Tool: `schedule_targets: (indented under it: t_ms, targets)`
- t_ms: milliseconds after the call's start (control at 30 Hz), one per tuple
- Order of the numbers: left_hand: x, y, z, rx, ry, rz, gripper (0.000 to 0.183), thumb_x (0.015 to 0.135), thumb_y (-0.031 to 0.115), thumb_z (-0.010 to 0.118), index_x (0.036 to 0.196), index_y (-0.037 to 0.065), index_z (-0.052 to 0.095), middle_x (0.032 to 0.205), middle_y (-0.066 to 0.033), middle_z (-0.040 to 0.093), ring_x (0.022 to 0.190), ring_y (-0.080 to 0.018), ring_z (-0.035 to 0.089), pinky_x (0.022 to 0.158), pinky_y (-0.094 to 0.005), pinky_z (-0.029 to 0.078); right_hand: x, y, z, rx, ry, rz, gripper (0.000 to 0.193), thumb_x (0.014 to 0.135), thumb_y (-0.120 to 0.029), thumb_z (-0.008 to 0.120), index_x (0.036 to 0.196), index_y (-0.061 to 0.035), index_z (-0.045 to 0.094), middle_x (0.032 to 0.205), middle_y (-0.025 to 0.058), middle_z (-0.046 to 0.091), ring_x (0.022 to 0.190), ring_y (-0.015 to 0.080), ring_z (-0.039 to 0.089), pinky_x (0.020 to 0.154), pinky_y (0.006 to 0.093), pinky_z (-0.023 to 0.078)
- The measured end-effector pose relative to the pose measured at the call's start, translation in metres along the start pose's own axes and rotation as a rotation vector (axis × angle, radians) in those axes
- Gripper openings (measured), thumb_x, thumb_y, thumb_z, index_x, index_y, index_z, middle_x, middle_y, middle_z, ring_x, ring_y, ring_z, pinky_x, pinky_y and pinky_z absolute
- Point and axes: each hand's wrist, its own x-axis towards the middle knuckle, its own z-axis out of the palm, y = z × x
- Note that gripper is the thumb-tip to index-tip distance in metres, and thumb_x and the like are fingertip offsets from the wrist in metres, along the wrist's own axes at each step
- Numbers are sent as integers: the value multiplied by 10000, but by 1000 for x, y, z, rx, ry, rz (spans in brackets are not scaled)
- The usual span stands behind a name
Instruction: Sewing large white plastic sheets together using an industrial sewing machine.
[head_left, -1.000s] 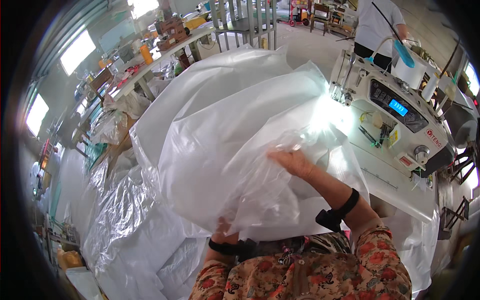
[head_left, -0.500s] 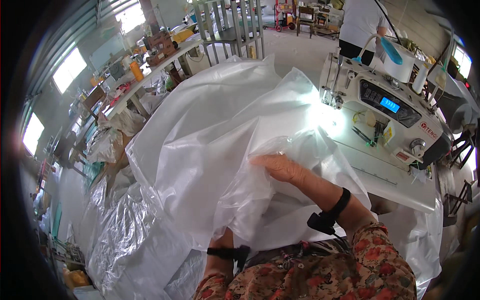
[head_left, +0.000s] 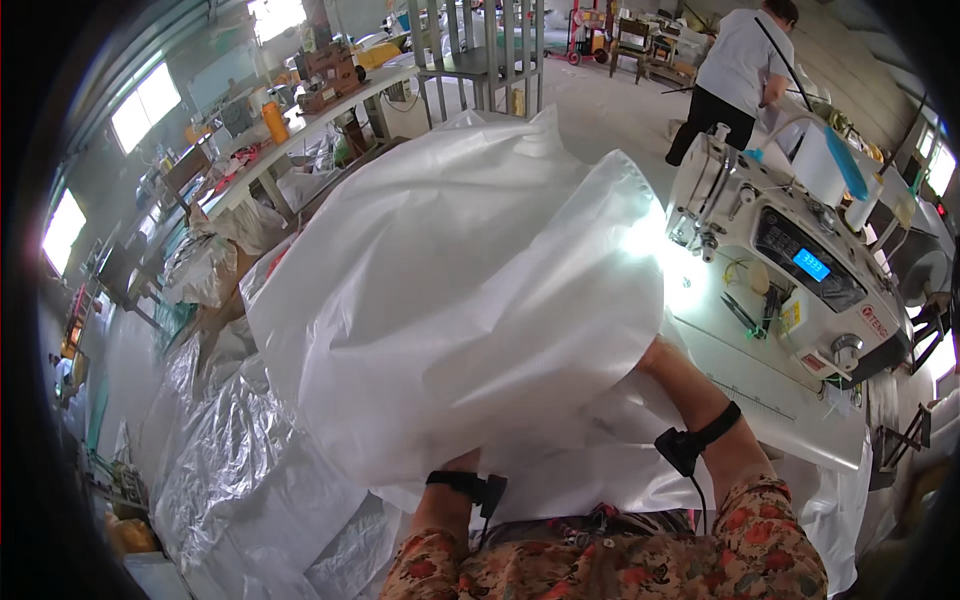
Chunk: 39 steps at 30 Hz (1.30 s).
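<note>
A large, milky-white, translucent plastic sheet billows in broad folds in front of the person's body, its near part hanging down to the lap and its upper right corner just beside the lit end of a white sewing machine. Both of the person's hands run in under this sheet. The left hand goes beneath the near edge and is nearly all covered; I cannot tell how far its fingers are open or what they hold. The right hand slips behind the right edge, with only its back part showing, so its grip cannot be told either. Each wrist wears a black strap with a small box, the right strap trailing a thin cable, and both arms come out of floral-print sleeves.

The machine carries a dark control panel with 1 glowing blue display. On its pale bed, near the lamp's glare, lies a small pair of black snips. To the left, crumpled shiny plastic sheeting spreads out. Farther off stand a long pale table bearing an orange bottle, a grey slatted metal chair, and 1 co-worker in a white shirt and black trousers, bending away.
</note>
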Motion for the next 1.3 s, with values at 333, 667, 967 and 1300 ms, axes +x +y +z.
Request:
schedule_targets:
  t_ms: [333, 667, 967, 1300]
  targets:
    - [46, 3, 0, 3, -45, 81, 276, 969, 186, 521, 1163, 7, 602, 1141, -171, 636, 1022, -320, 603, 902, -368, 459, -20, 18, 16, 262, -120, -44, 455, 984, -388, 436, 1305, -83, 539, 1250, 109, 610, 1096, 255, 633, 994, 406, 498]
    - [201, 64, -47, 32, -2, 362, 288, 973, 188, 520, 1178, 1, 600, 1150, -173, 634, 1043, -315, 598, 922, -366, 451, -20, 24, 149, -2167, 280, -958, 311, 945, -304, 551, 1149, -84, 634, 1194, 119, 619, 1108, 270, 576, 982, 403, 442]
    - [396, 128, -60, 151, -43, 345, 300, 977, 190, 519, 1191, -4, 598, 1159, -176, 632, 1062, -311, 593, 941, -365, 445, -4, 24, 168, -1931, 613, -1396, 308, 884, -364, 645, 1015, -87, 675, 763, 66, 664, 730, 246, 659, 600, 365, 514]
    - [433, 120, -62, 77, -92, 306, 313, 981, 192, 518, 1206, -10, 596, 1169, -178, 630, 1083, -307, 588, 962, -363, 437, 39, 21, 168, -2005, 620, -806, 452, 932, -311, 532, 1250, 10, 533, 1394, 166, 460, 1362, 332, 352, 1109, 534, 283]
